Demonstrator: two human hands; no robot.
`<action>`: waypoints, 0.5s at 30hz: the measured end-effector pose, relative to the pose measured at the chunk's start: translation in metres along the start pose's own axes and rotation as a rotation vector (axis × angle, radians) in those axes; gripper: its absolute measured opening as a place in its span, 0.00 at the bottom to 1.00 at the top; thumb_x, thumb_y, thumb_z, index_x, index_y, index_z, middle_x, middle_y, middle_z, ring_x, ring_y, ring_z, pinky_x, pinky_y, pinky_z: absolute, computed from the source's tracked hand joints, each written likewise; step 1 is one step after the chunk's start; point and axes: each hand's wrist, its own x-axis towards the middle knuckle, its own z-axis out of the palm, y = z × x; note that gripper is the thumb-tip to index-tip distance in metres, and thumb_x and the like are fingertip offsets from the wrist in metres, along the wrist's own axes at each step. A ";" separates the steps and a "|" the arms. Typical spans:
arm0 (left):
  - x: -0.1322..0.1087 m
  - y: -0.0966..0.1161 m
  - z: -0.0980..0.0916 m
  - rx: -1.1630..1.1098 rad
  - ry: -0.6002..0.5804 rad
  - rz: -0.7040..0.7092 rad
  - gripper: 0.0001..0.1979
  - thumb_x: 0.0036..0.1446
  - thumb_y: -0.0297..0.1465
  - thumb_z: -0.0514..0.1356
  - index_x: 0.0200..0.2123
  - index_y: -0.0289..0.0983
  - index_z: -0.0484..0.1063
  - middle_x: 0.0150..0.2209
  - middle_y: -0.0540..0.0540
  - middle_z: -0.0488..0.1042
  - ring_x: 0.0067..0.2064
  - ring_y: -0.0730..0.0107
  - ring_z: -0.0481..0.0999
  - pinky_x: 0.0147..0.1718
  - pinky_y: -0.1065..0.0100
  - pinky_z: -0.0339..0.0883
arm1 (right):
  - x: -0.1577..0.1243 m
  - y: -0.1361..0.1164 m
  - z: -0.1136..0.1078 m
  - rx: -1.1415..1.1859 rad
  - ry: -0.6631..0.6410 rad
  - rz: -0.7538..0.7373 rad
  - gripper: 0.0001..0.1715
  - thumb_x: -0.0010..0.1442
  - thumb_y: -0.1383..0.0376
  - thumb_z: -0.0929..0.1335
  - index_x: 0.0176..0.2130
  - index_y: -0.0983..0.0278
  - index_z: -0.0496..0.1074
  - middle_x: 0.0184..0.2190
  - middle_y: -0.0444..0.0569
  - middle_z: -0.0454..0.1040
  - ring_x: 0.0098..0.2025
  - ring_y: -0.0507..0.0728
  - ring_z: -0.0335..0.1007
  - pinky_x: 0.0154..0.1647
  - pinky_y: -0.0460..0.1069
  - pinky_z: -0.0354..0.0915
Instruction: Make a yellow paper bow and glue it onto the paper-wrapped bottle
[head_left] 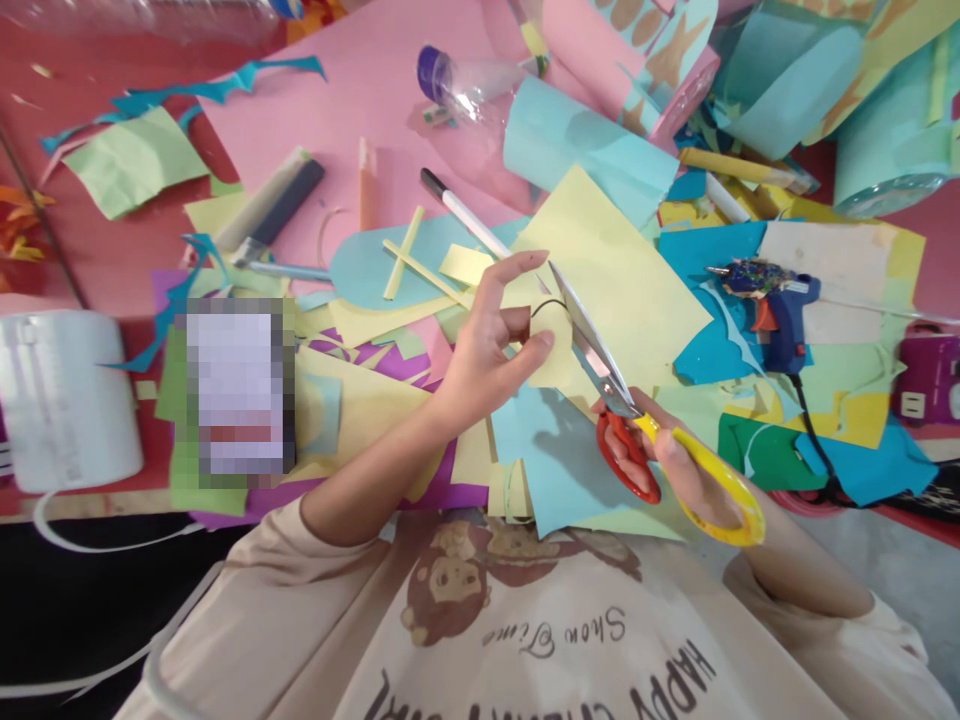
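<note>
My left hand (499, 345) pinches a small pale yellow paper piece (553, 368) between thumb and fingers, its index finger stretched out above. A dark curved line runs along the top of that piece. In my right hand (667, 440) is a pair of scissors (600, 365) with one red and one yellow handle loop. Their blades point up and left, next to the right edge of the piece, and look nearly closed. Beneath both hands lie a larger pale yellow sheet (630, 280) and a light blue sheet (551, 450). A white marker (472, 220) with a black end lies just beyond my left hand.
A blue glue gun (784, 310) rests on paper at the right, its cord hanging over the table edge. A plastic bottle wrapped in light blue paper (589, 140) lies at the back. At left are a blurred-out rectangular object (236, 390) and a white device (71, 400). Paper scraps surround everything.
</note>
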 end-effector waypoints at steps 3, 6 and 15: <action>0.001 0.001 0.000 -0.026 -0.022 -0.016 0.29 0.54 0.30 0.61 0.59 0.45 0.58 0.18 0.60 0.56 0.18 0.78 0.54 0.21 0.71 0.56 | 0.000 0.001 -0.001 0.053 -0.033 -0.011 0.38 0.59 0.35 0.58 0.52 0.60 0.65 0.22 0.38 0.58 0.16 0.47 0.48 0.15 0.46 0.49; 0.002 0.002 0.000 -0.044 -0.037 -0.020 0.30 0.54 0.31 0.61 0.59 0.45 0.57 0.18 0.61 0.56 0.18 0.78 0.54 0.22 0.70 0.55 | 0.001 0.000 -0.002 0.035 -0.025 -0.010 0.40 0.58 0.34 0.59 0.52 0.61 0.64 0.21 0.37 0.57 0.16 0.46 0.46 0.15 0.46 0.49; 0.003 0.002 -0.002 -0.047 -0.037 0.015 0.28 0.54 0.30 0.61 0.58 0.46 0.59 0.19 0.59 0.59 0.18 0.79 0.52 0.21 0.70 0.53 | 0.001 -0.013 -0.002 0.020 -0.022 0.030 0.37 0.56 0.35 0.62 0.49 0.60 0.65 0.23 0.36 0.56 0.17 0.45 0.45 0.16 0.45 0.46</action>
